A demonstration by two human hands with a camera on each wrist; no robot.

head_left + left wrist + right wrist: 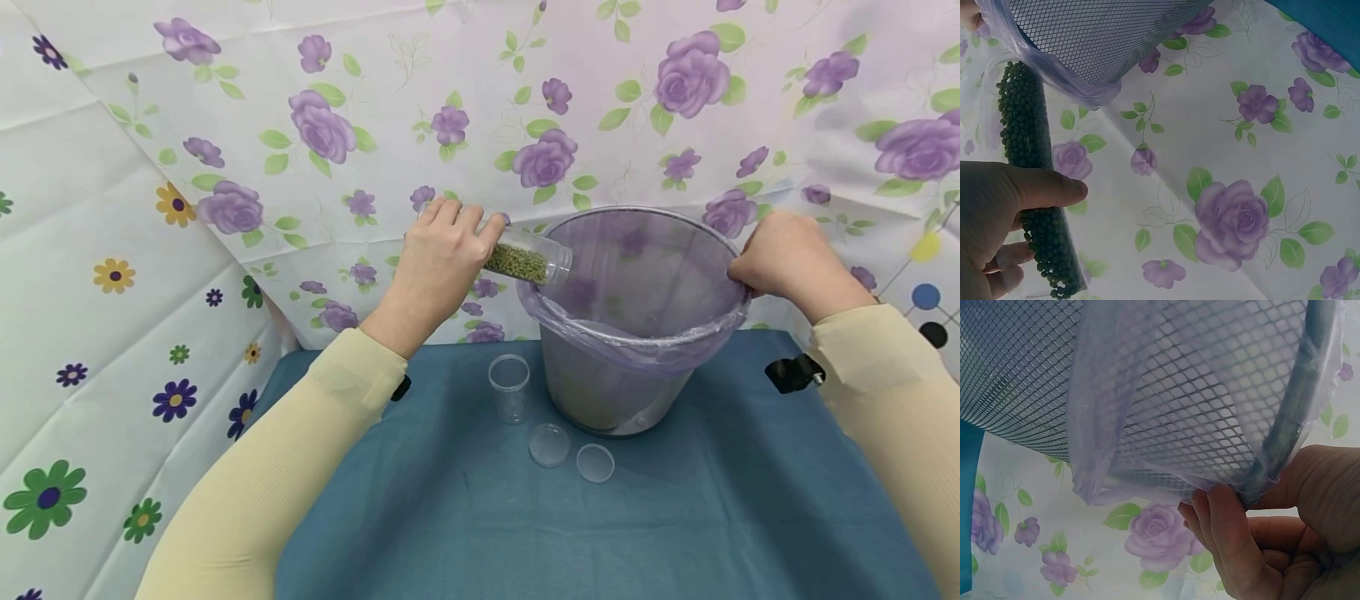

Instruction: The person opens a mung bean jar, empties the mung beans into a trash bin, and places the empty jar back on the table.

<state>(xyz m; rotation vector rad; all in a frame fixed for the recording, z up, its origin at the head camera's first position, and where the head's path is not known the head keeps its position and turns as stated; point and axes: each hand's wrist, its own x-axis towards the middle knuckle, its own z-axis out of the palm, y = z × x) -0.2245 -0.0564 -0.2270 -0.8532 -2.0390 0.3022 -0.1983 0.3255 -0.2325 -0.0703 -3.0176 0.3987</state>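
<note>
My left hand (447,254) grips a clear plastic jar (557,260) partly filled with green mung beans (517,262). The jar lies nearly on its side, its mouth pointing right at the left rim of a mesh wastebasket (611,379). In the left wrist view, the thumb (1054,189) presses across the jar, with beans along its length. A thin purple bag (630,354) lines the basket and folds over its rim. My right hand (783,254) holds the rim on the right side; the right wrist view shows fingers (1232,531) outside and thumb over the edge.
An uncovered clear jar (511,392) stands left of the basket on the blue cloth (525,542). Two clear round lids (550,446) lie in front of the basket. Flowered sheeting (412,100) hangs close behind and along the left side.
</note>
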